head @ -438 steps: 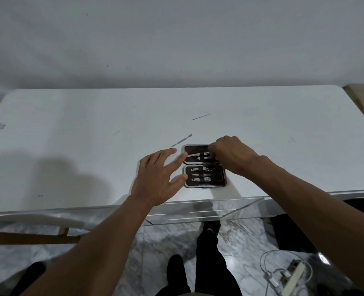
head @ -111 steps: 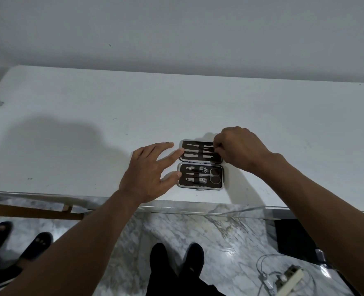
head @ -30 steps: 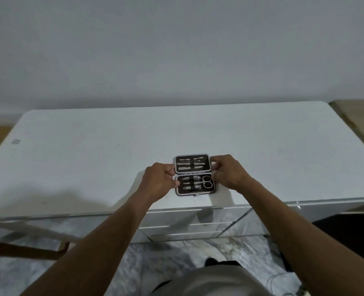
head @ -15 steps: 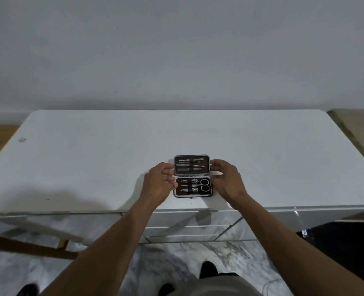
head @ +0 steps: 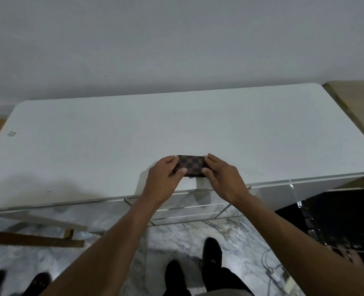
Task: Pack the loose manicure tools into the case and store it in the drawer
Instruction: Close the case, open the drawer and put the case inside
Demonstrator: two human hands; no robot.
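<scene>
One case (head: 191,164), two hands, one white table (head: 112,135).

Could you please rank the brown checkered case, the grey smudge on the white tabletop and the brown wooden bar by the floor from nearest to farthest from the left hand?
From the left hand:
1. Brown checkered case, gripped.
2. Brown wooden bar, lower left.
3. Grey smudge, far left of white tabletop.

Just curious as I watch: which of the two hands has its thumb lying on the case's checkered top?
Both do. The left hand and the right hand each clasp one end of the shut checkered case, thumbs pressed on its top; neither stands apart.
</scene>
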